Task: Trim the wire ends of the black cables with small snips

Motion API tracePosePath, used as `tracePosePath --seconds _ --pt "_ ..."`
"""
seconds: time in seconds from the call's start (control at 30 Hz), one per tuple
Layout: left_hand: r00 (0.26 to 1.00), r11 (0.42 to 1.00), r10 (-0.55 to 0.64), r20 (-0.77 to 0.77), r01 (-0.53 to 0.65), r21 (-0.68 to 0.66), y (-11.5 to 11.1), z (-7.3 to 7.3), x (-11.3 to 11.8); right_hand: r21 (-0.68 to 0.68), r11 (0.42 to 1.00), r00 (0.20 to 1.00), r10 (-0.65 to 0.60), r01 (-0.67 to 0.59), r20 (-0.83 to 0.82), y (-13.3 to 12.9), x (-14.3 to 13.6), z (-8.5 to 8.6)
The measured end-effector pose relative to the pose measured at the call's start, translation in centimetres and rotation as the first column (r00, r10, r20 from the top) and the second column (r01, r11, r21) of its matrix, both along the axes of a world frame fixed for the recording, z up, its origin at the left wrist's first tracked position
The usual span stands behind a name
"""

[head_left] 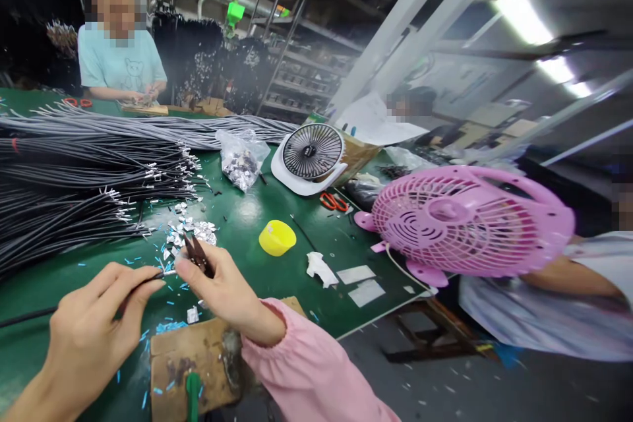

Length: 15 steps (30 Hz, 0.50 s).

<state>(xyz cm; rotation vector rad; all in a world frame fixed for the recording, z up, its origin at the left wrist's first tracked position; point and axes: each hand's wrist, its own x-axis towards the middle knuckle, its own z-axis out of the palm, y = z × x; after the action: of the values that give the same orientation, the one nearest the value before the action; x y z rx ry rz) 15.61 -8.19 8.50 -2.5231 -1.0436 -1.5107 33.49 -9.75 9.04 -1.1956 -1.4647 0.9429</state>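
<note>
Between the thumb and fingers of my left hand [101, 320] is a black cable [30, 318], its stripped end pointing right. My right hand [222, 287] closes around small dark snips [198, 256], blades pointing up and away. Its thumb and fingertips meet the cable's pale end, though the exact contact is hard to make out. Just beyond lie crumpled foil scraps [190, 227] and bits of blue trimmings [171, 328]. A wooden block [168, 359] with a green-handled tool [192, 392] sits below my hands.
Bundled black cables [59, 178] fill the left side. A yellow cup [277, 238], a plastic bag [242, 161], orange-handled scissors [333, 202], a white fan [311, 155] and a pink fan [465, 221] stand around the green table [237, 224]. A person [123, 59] works opposite; another person's arm [578, 277] is at right.
</note>
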Motion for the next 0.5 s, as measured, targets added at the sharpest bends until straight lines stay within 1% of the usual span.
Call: tracePosePath --seconds 0.1,0.13,0.2,0.27,0.33,0.37,0.4,0.43,0.47,0.5 --pt "0.999 1.000 -0.007 0.049 0.008 -0.029 0.1 -0.1 0.4 -0.085 0.991 0.985 0.095 -0.108 -0.146 0.0 0.0 0.2" --pt "0.997 0.998 -0.015 0.070 0.018 -0.053 0.1 0.0 0.5 -0.085 0.989 0.982 0.105 -0.119 -0.155 0.1 0.0 0.2" --pt "0.992 0.987 -0.051 0.111 0.067 -0.143 0.3 0.2 0.7 -0.069 0.990 0.985 0.110 -0.120 -0.134 0.1 0.0 0.4" --pt "0.985 0.952 -0.109 0.132 0.142 -0.272 0.4 0.6 0.8 -0.064 0.990 0.987 0.116 -0.124 -0.115 0.1 0.0 0.4" --pt "0.975 0.894 -0.161 0.153 0.210 -0.395 0.5 1.0 0.8 -0.066 0.991 0.991 0.108 -0.114 -0.085 -0.1 -0.1 0.2" --pt "0.971 0.870 -0.173 0.164 0.228 -0.437 0.5 1.1 0.8 -0.053 0.995 0.995 0.087 -0.089 -0.046 -0.2 -0.1 0.1" --pt "0.970 0.860 -0.169 0.173 0.231 -0.455 0.4 1.2 0.8 -0.020 0.999 0.999 0.050 -0.050 0.006 -0.4 -0.2 -0.1" --pt "0.972 0.868 -0.151 0.182 0.218 -0.446 0.4 1.2 0.7 0.039 0.999 0.998 -0.004 0.002 0.066 -0.7 -0.2 -0.3" --pt "0.974 0.891 -0.119 0.191 0.190 -0.412 0.4 1.1 0.7 0.125 0.990 0.989 -0.075 0.058 0.130 -1.0 -0.3 -0.5" --pt "0.976 0.920 -0.083 0.201 0.152 -0.362 0.3 1.0 0.6 0.238 0.965 0.968 -0.160 0.112 0.193 -1.3 -0.4 -0.6"
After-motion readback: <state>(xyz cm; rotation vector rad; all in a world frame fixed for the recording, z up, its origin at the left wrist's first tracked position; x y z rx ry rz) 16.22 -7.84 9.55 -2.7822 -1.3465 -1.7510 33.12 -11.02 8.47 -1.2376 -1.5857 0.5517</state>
